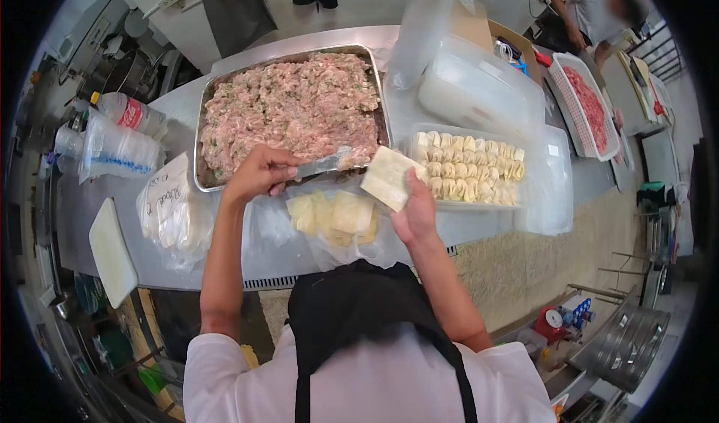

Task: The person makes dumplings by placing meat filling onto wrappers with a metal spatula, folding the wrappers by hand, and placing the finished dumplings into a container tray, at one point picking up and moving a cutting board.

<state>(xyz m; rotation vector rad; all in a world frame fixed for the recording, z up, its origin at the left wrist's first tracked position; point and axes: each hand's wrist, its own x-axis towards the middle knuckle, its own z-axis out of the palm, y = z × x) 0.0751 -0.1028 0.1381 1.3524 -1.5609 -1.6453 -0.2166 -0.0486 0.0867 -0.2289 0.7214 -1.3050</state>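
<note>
In my left hand (262, 174) is a flat metal spatula (318, 165), its blade at the near edge of a large metal tray (199, 142) of ground meat mixture (292, 108). My right hand (416, 212) holds a stack of square dough wrappers (389, 179) beside the tray's near right corner. More yellowish wrappers (337, 215) lie on plastic between my forearms. Right of the wrappers in my hand, a clear plastic container (468, 205) holds rows of folded dumplings (472, 164).
Clear plastic containers (479, 86) lie at the back right, near a white basket (610, 144) of raw meat. Bottle (131, 114), plastic bags (176, 209) and a white cutting board (112, 251) are at the left. Another person (595, 11) works at the far right.
</note>
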